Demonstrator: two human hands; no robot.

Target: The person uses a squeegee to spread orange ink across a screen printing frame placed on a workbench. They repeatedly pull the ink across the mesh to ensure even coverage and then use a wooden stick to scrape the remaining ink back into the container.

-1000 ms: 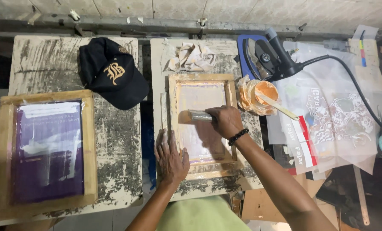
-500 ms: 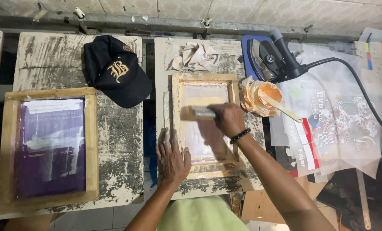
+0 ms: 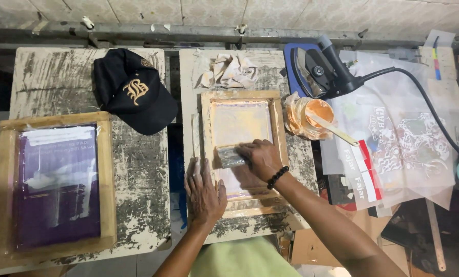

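Note:
A small wooden-framed printing screen (image 3: 278, 123) lies on the middle worn board. My right hand (image 3: 260, 158) grips a squeegee (image 3: 229, 156) pressed flat on the screen's mesh, about halfway down it. My left hand (image 3: 205, 192) lies flat with fingers spread on the frame's lower left corner and the board beside it. A beaded bracelet circles my right wrist.
A larger wooden screen with purple mesh (image 3: 55, 182) rests on the left board, a black cap (image 3: 134, 92) behind it. An orange paint cup with a stick (image 3: 314, 115), a black iron (image 3: 322, 69), crumpled rags (image 3: 229, 71) and printed plastic sheets (image 3: 399, 138) sit right and behind.
My right hand has drawn the squeegee down the screen toward me, from near the top to about the middle. The left hand stays pressed on the frame.

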